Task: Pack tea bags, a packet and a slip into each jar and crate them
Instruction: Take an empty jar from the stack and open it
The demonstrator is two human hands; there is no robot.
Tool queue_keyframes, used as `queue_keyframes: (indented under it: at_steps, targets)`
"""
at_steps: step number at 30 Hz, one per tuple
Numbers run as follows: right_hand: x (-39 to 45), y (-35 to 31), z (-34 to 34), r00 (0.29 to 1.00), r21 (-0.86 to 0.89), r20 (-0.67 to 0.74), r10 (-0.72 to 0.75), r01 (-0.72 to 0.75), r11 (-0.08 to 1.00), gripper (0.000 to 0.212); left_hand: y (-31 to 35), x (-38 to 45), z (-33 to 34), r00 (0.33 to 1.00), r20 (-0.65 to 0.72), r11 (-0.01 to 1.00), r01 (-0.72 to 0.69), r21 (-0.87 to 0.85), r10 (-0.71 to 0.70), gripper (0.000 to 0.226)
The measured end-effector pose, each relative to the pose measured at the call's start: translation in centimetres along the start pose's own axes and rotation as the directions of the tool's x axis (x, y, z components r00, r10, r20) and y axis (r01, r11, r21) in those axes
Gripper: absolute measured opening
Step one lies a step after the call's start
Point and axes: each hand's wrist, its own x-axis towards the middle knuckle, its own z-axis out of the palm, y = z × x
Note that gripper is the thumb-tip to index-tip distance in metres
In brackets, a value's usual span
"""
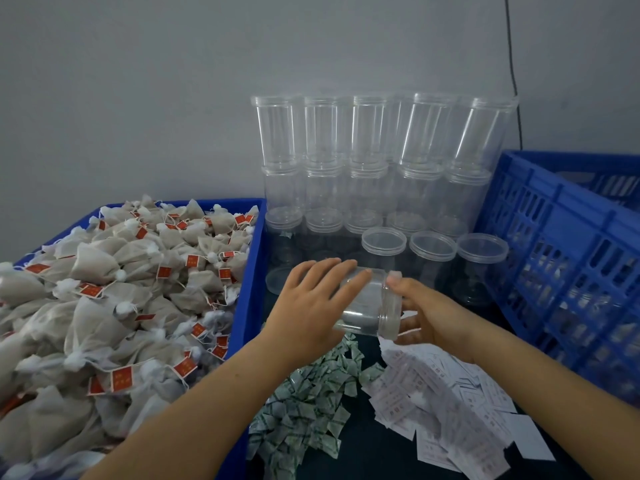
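A clear plastic jar [367,306] is lying tipped on its side in mid-air above the dark desk [374,445], its lidded end pointing toward the right. The left hand [311,299] is wrapping over the jar's body from the near side, fingers laid across the top. The right hand [426,313] is gripping the lid end, thumb on top and fingers curled beneath.

Directly below the jar, a heap of small green-printed packets [304,403] is spreading across the desk, and just beside it on the right a pile of white printed slips [440,393] is fanning out.

Behind the hands, open jars [433,251] are standing upright in a row, and further back more empty jars [374,133] are stacking in tiers against the grey wall [138,81].

On the left, a blue bin [251,271] is brimming with mesh tea bags [114,296] bearing red tags. On the right, a blue slatted crate [554,237] is sitting beside the jars, with what appear to be filled jars showing dimly through its slats. A black cable [512,64] is hanging down the wall.
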Motion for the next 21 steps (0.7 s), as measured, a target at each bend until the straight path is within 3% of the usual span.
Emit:
queue_keyframes:
  at_steps: [5,7,11,16,21]
  targets:
    - [-0.3,0.0,0.0,0.967,-0.175,-0.013,-0.255,0.249,0.953,0.061,-0.3,-0.1,0.2,0.994,0.088,0.981,0.081,-0.177,-0.066,0.089]
    - [-0.5,0.0,-0.4,0.948,-0.315,0.018,-0.319,0.308,0.898,0.065,-0.5,-0.2,0.4,0.988,0.141,0.966,0.103,-0.239,-0.07,0.093]
    - [-1.2,-0.3,-1.4,0.9,-0.664,0.182,-0.396,0.41,0.625,0.08,-0.7,-0.4,0.7,0.962,0.268,0.894,0.162,-0.417,-0.049,0.099]
    - [-1.8,-0.6,-2.3,0.854,-0.721,0.315,-0.414,0.499,0.481,0.085,-0.8,-0.3,0.6,0.912,0.411,0.803,0.24,-0.546,0.007,0.104]
    - [-2.8,-1.1,-3.1,0.81,-0.699,0.386,-0.441,0.569,0.433,0.084,-1.1,-0.4,0.2,0.797,0.599,0.588,0.452,-0.671,0.071,0.1]
